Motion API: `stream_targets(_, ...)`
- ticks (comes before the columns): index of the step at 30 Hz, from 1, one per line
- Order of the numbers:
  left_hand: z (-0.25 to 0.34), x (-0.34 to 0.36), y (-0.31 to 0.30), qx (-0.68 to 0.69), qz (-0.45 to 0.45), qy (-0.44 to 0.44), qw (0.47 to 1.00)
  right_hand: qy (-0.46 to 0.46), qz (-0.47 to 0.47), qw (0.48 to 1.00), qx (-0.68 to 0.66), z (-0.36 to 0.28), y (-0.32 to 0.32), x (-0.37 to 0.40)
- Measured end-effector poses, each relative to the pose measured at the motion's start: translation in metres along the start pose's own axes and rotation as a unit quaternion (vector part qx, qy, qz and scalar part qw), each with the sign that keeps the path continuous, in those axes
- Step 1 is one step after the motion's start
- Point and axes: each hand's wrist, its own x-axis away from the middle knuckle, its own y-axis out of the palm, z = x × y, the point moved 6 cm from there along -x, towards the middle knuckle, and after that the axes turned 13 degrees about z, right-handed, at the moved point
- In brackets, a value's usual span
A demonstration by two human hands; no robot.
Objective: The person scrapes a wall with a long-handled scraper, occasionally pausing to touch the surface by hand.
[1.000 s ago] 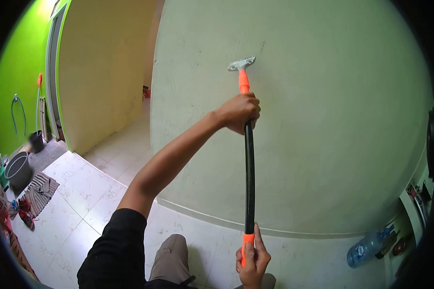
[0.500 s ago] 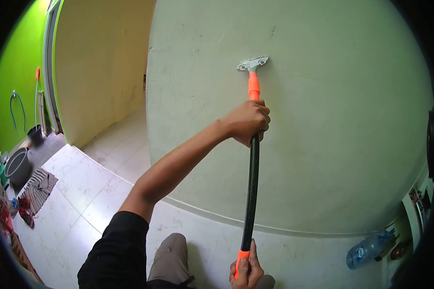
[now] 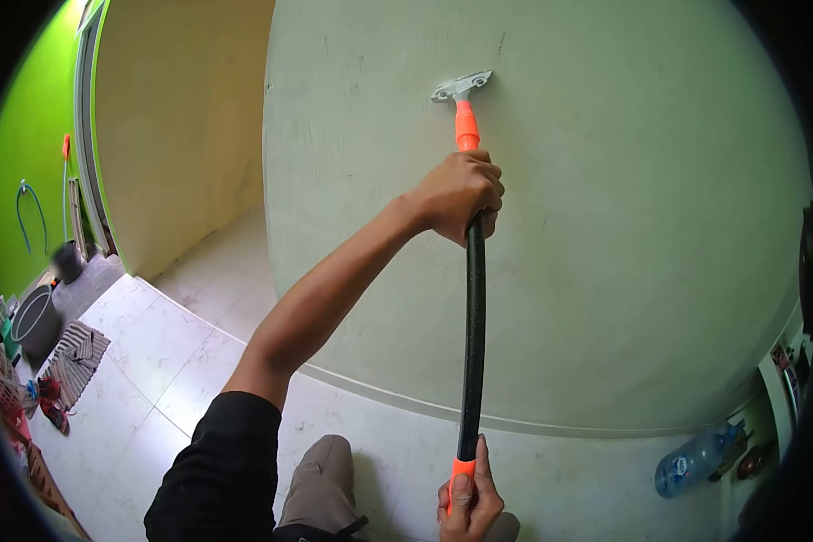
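A long-handled scraper (image 3: pixel 475 334) with a black shaft, orange end pieces and a flat grey-white head stands nearly upright in front of the pale green wall (image 3: pixel 623 226). My left hand (image 3: pixel 462 196) is wrapped round the upper shaft, just under the orange collar. Lower down, my right hand (image 3: pixel 471 502) grips the orange bottom end, its index finger stretched up along the shaft. The scraper's head rests at the wall's surface, slightly tilted, below a small dark mark.
A blue water bottle (image 3: pixel 693 462) lies at the wall's foot on the right. At left are a grey tub (image 3: pixel 36 322), a dark bucket (image 3: pixel 67 262), a striped mat (image 3: pixel 75 359) and red shoes (image 3: pixel 52 406). A doorway opens left of the wall.
The scraper's head and my left hand have moved up the wall and slightly left. My right hand has risen a little, still on the bottom end.
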Motion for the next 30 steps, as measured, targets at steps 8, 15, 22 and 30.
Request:
stream_targets(8, -0.006, 0.003, 0.003, 0.032, 0.015, 0.017, 0.999, 0.038, 0.007, 0.999, -0.004, 0.001, 0.004, -0.005)
stream_targets(15, -0.001, 0.006, 0.002, 0.022, -0.01, -0.002, 1.0, 0.058, -0.002, 0.998, -0.03, 0.004, 0.0, 0.008)
stream_targets(22, -0.016, -0.016, -0.014, 0.004, 0.031, -0.004, 1.0, 0.012, -0.011, 1.0, -0.015, -0.03, 0.012, -0.009)
stream_targets(30, -0.036, -0.038, -0.022, -0.039, -0.004, -0.005, 0.999, 0.009, -0.011, 1.0, -0.018, -0.039, 0.02, -0.031)
